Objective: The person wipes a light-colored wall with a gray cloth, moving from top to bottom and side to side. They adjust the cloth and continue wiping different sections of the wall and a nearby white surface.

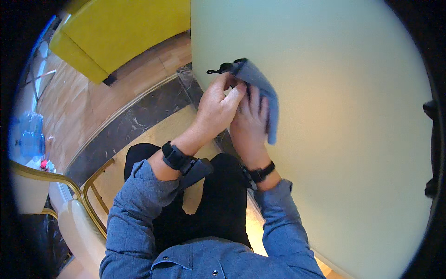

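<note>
A blue-grey fabric item (259, 78) with black parts along its inner side sits between my hands, above the left edge of the pale table (334, 167). A small black loop and dark rounded pieces stick out at its far left end. What it is exactly, I cannot tell. My left hand (217, 103) pinches its near edge with thumb and fingers. Pressed close beside it, my right hand (250, 127) lies along the item with fingers stretched and slightly blurred, and its thumb is hidden. The item's blue side curves down past my right fingers.
A yellow upholstered seat (125, 31) stands beyond the table at upper left. Gold-framed chairs with a cream seat (78, 223) are at lower left. Large blue plastic bottles (32, 139) stand at the far left. Dark marble banding (136, 122) crosses the floor.
</note>
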Available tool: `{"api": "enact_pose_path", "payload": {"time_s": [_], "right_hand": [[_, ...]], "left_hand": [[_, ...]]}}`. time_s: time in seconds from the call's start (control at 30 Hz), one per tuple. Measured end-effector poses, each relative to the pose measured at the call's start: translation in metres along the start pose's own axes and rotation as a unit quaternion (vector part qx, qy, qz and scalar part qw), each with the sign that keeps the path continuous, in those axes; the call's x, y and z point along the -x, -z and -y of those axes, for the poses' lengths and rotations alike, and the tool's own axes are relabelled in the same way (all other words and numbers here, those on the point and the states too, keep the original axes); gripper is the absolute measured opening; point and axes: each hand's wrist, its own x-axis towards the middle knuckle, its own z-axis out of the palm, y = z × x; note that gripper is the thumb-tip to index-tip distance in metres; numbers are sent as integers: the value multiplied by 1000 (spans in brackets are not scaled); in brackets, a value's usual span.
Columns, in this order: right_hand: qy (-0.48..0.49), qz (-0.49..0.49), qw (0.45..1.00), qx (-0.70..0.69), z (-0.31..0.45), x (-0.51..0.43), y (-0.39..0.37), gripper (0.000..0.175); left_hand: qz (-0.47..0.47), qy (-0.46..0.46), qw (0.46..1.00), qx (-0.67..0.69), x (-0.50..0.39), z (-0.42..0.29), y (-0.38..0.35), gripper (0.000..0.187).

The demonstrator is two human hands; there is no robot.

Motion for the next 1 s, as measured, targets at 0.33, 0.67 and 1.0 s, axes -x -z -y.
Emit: {"api": "enact_pose_path", "payload": {"time_s": [0.33, 0.67, 1.0], "right_hand": [[-125, 144, 905, -381, 22, 55, -141, 64], [-40, 194, 967, -163, -12, 205, -184, 63], [-148, 346, 909, -177, -38, 316, -81, 56]], "left_hand": [[118, 200, 960, -160, 10, 24, 16, 79], [132, 179, 955, -197, 11, 13, 19, 80], [150, 159, 965, -143, 16, 18, -9, 81]]}}
